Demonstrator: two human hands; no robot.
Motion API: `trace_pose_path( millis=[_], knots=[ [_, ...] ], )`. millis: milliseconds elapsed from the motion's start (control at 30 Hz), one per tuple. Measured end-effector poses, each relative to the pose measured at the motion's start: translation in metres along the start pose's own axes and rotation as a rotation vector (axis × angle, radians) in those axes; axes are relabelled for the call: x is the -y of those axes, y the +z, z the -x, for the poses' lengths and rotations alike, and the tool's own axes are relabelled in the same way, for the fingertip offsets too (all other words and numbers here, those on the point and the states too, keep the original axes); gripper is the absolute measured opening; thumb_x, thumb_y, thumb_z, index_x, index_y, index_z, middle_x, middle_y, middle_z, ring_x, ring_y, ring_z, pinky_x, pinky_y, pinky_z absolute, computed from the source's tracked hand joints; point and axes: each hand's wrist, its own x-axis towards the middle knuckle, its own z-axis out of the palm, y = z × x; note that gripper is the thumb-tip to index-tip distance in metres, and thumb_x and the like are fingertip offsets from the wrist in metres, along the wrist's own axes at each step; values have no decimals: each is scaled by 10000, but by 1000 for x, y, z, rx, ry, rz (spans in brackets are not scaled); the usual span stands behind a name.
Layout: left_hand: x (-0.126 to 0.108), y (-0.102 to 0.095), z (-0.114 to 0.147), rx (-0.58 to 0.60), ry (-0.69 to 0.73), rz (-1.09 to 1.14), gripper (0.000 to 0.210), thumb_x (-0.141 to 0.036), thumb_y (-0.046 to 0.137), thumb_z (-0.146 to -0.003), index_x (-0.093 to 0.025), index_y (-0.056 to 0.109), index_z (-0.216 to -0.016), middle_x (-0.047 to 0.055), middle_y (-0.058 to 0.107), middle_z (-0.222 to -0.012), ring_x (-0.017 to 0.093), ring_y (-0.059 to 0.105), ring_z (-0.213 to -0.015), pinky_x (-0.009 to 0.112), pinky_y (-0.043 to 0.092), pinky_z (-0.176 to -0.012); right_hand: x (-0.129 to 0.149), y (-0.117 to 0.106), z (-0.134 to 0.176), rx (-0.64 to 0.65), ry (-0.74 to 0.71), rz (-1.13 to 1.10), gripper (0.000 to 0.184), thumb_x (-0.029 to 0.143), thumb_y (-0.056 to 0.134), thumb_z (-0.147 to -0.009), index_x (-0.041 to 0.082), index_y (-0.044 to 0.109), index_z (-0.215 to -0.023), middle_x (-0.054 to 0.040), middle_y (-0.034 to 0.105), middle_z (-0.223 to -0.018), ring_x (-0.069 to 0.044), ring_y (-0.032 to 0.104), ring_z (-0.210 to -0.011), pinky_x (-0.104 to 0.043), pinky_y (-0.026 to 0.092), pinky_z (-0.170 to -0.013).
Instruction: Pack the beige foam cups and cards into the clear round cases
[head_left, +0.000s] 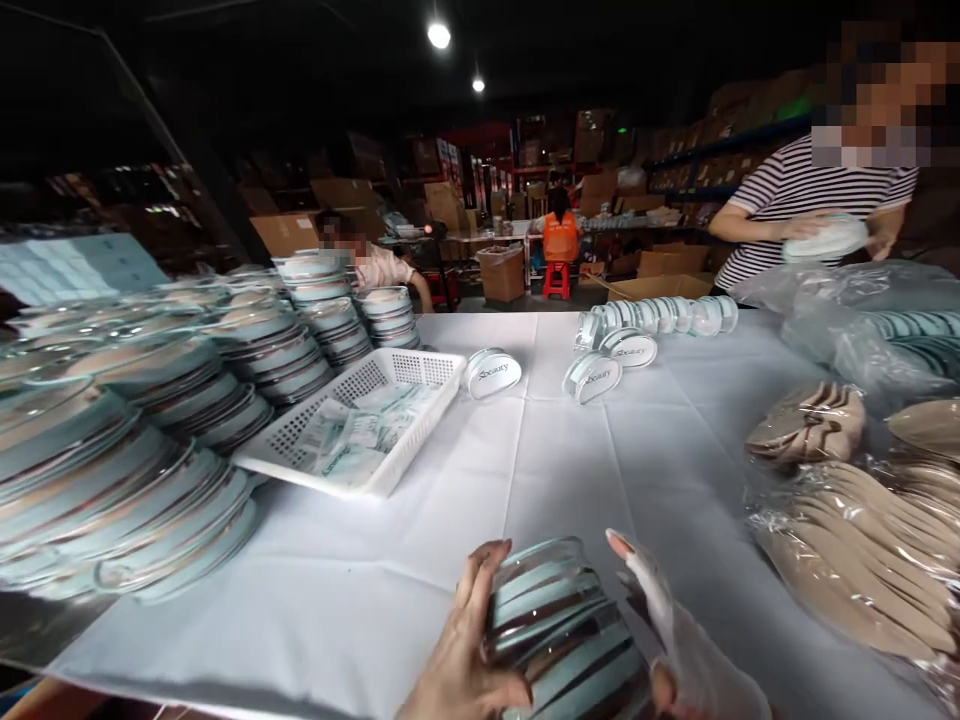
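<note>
A row of oval clear plastic cases with pale teal sides point(559, 625) stands on the white cloth near the front edge. My left hand point(469, 640) grips the left side of this row, fingers along the far part and thumb at the near part. On its right side is my right hand point(682, 630), in a white glove with bare fingertips showing. Its fingers are stretched and apart from the cases; whether its thumb touches them I cannot tell. Further back, one case point(493, 374) with "beauty" lettering stands alone, and two more lettered cases point(594, 379) stand right of it.
Tall stacks of similar cases point(161, 480) fill the left. A white perforated basket point(450, 375) holds printed packets point(360, 435). Bagged beige curved pieces point(862, 560) lie right, below bagged teal cases point(919, 330). A row of cases point(660, 315) stands behind. A person in stripes point(810, 190) holds a case.
</note>
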Motion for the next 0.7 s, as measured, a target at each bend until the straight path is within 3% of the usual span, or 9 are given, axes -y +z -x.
trace_pose_path(
  millis=[100, 167, 267, 367, 467, 533, 600, 700],
  knots=[
    [-8, 6, 11, 4, -146, 125, 1103, -372, 928, -668, -286, 323, -1586, 122, 329, -1627, 398, 323, -1519, 450, 276, -1273, -3, -8, -14, -60, 423, -307, 1082, 894, 446, -833, 93, 342, -1554, -244, 335, -1617, -312, 378, -1503, -446, 359, -1246],
    [-16, 2, 8, 56, -237, 159, 1073, -224, 924, -609, -294, 388, -1536, 94, 395, -1591, 367, 381, -1487, 412, 275, -1271, 5, -6, -31, -30, 578, -359, 1032, 877, 576, -767, 81, 512, -1421, -259, 499, -1496, -340, 499, -1405, -471, 348, -1240],
    [-27, -11, -8, 152, -305, 140, 1062, -178, 951, -480, -271, 487, -1431, 96, 386, -1606, 372, 336, -1505, 410, 278, -1262, 22, -1, -57, 178, 495, -464, 759, 763, 554, -877, 114, 648, -1261, -182, 652, -1312, -309, 605, -1246, -442, 429, -1136],
    [-31, -25, -28, 282, -311, 136, 984, -342, 979, -471, -273, 562, -1360, 88, 519, -1518, 367, 505, -1370, 414, 414, -1168, 25, 1, -67, 299, 427, -482, 658, 719, 516, -924, 121, 710, -1120, -125, 708, -1118, -266, 649, -1045, -362, 493, -930],
    [-30, -34, -44, 364, -222, 146, 966, -696, 863, -602, -282, 565, -1422, 88, 664, -1383, 354, 627, -1230, 421, 496, -1077, 10, -4, -63, 314, 516, -292, 654, 762, 537, -853, 122, 671, -863, -96, 681, -900, -233, 612, -880, -311, 448, -784],
    [-31, -38, -55, 365, -145, 187, 929, -849, 569, -809, -257, 497, -1521, 126, 663, -1414, 344, 633, -1259, 406, 511, -1057, 6, -12, -63, 306, 626, -63, 644, 794, 466, -803, 160, 543, -716, -71, 606, -760, -210, 545, -776, -306, 385, -710],
    [-37, -41, -66, 371, -106, 172, 807, -763, 294, -985, -209, 508, -1532, 150, 705, -1356, 306, 678, -1207, 358, 531, -1000, 16, -20, -71, 352, 693, 140, 622, 800, 377, -780, 193, 452, -667, -63, 569, -700, -201, 506, -729, -311, 346, -676],
    [-50, -40, -82, 452, -93, 49, 697, -619, 241, -1063, -176, 638, -1426, 120, 810, -999, 239, 744, -882, 295, 542, -818, 51, -17, -86, 499, 635, 87, 625, 730, 297, -904, 184, 536, -715, -67, 635, -728, -190, 569, -719, -284, 399, -643]
  ],
)
